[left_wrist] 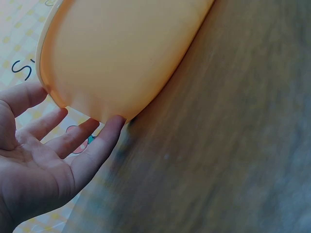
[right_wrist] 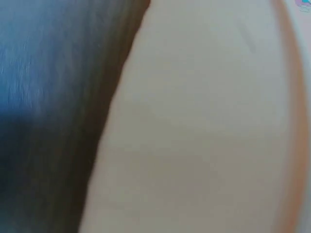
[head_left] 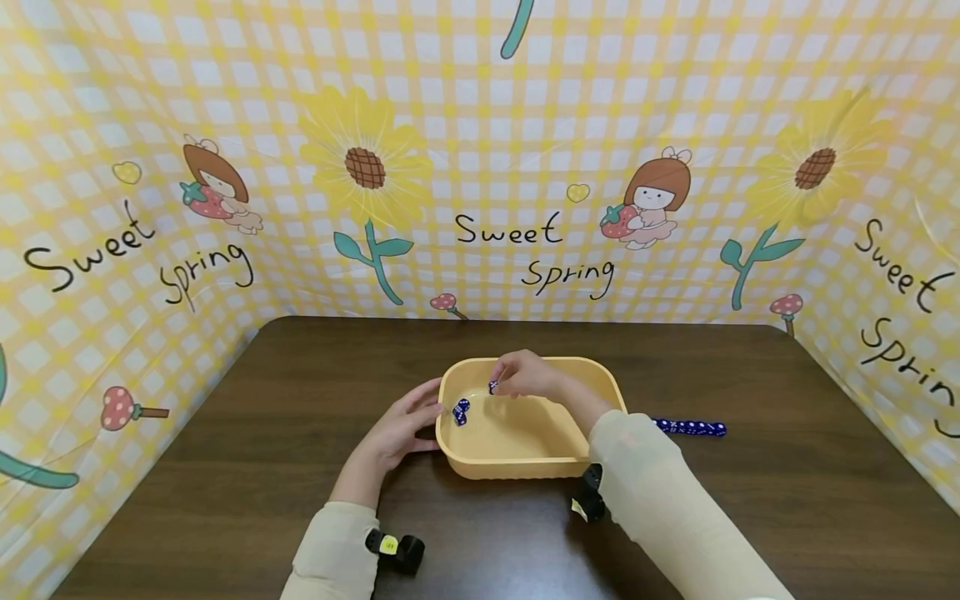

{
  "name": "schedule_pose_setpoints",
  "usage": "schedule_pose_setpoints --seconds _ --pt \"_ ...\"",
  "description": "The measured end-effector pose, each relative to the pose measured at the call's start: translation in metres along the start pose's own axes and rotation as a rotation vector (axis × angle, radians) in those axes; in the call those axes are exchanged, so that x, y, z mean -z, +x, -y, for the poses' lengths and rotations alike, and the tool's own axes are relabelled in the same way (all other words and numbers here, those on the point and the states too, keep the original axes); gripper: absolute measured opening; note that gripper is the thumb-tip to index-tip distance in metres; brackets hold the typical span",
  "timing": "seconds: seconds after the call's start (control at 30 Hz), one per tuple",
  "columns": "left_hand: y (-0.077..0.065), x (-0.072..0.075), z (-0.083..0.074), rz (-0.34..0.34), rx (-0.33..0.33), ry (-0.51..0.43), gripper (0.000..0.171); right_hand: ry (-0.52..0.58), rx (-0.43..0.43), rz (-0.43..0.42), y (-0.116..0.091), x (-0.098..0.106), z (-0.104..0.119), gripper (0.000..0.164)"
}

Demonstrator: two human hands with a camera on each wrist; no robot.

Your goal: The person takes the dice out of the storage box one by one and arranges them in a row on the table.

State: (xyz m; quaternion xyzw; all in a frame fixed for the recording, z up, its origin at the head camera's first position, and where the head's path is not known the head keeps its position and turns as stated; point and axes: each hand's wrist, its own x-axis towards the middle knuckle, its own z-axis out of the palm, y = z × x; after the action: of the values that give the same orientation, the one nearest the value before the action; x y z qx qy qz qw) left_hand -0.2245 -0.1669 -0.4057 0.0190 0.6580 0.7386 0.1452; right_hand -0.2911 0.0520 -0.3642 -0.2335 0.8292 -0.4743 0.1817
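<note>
A yellow plastic basin (head_left: 517, 471) stands on the table, its outer wall large in the left wrist view. My left hand (head_left: 401, 423) is at the basin's left end; in the left wrist view its spread, fairly straight fingers (left_wrist: 99, 150) touch the wall. Inside the basin, near that end, lies a small cluster of blue dice (head_left: 461, 411) with white dots. My right hand (head_left: 528, 375) reaches over the basin and pinches one blue die (head_left: 492, 387) between thumb and fingertips. The right wrist view shows only the basin's wall (right_wrist: 194, 121) close up, with that hand out of sight.
To the right of the basin, a straight row of blue dice (head_left: 692, 427) lies on the dark wooden table (head_left: 300, 417); my right forearm sleeve hides its left end. A yellow checked cloth (head_left: 480, 125) hangs behind the table and along both sides.
</note>
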Motion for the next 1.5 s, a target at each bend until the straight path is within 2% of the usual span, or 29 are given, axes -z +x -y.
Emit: schedule_pose_setpoints --seconds 0.27,0.53,0.77,0.97,1.33,1.5 --pt "-0.001 0.001 0.004 -0.01 0.023 0.002 0.048 -0.001 0.037 0.014 -0.014 0.024 0.002 0.011" --pt "0.0 0.001 0.002 -0.013 0.008 0.01 0.048 -0.004 0.042 -0.032 -0.033 0.055 0.003 0.014" --pt "0.0 0.001 0.001 -0.007 0.011 0.004 0.048 -0.062 0.01 -0.097 -0.056 0.083 -0.008 0.017" --pt "0.001 0.001 0.002 -0.009 0.005 0.007 0.048 -0.067 -0.026 -0.145 -0.077 0.105 -0.018 0.019" --pt "0.0 0.002 0.002 -0.008 0.002 0.003 0.049 -0.109 0.001 -0.223 -0.123 0.139 -0.037 0.022" --pt "0.0 0.001 0.002 -0.01 -0.001 0.01 0.049 -0.135 -0.021 -0.267 -0.143 0.151 -0.052 0.023"
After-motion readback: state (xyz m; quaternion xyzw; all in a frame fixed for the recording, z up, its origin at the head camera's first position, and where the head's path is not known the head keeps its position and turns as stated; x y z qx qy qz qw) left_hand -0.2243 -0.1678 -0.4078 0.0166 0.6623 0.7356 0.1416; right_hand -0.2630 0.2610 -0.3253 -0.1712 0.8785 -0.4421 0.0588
